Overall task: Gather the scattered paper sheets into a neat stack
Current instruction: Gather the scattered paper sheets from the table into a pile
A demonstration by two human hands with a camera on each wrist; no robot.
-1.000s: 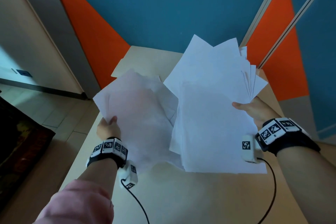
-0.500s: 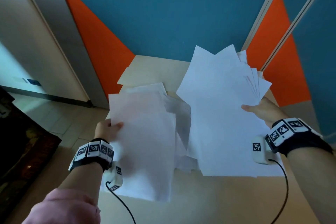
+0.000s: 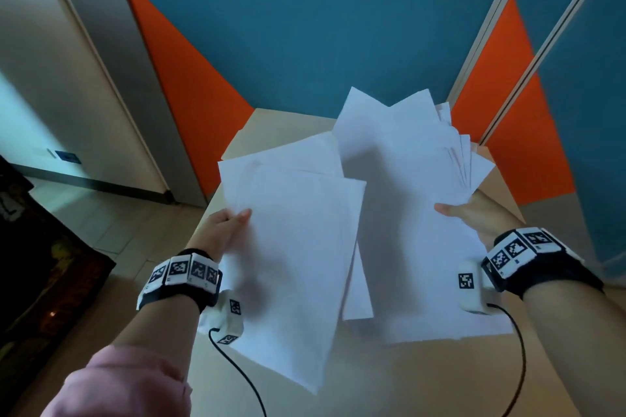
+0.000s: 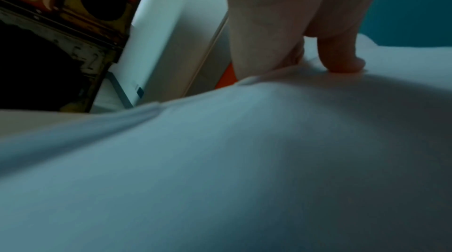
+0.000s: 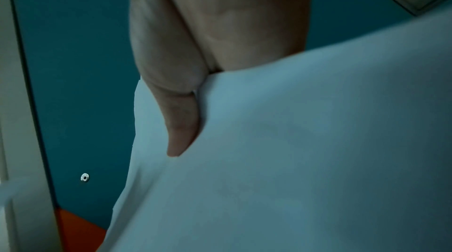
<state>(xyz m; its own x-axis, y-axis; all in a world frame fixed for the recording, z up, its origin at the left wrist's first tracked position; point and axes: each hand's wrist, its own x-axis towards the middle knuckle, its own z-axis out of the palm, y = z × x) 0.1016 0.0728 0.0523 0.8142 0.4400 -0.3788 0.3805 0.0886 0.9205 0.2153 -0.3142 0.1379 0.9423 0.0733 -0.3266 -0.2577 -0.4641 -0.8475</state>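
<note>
Meanwhile, each hand, left [image 3: 227,226] and right [image 3: 474,213], pinched its own fanned bundle of white paper sheets [image 3: 298,247] above the beige table [image 3: 406,382].

The fingers of both hands lie hidden beneath the paper sheets [image 3: 298,247], with only the thumbs showing on top. Both wrist views are blurred, and the sheets cover much of the tabletop [image 3: 406,379].

Two bunches of plain white paper sheets. Left bunch [image 3: 294,247] roughly squared, pinched at its edge by the left hand [image 3: 223,230]. Right bunch [image 3: 406,186] fanned, corners splayed, gripped by the right hand [image 3: 474,213].
</note>
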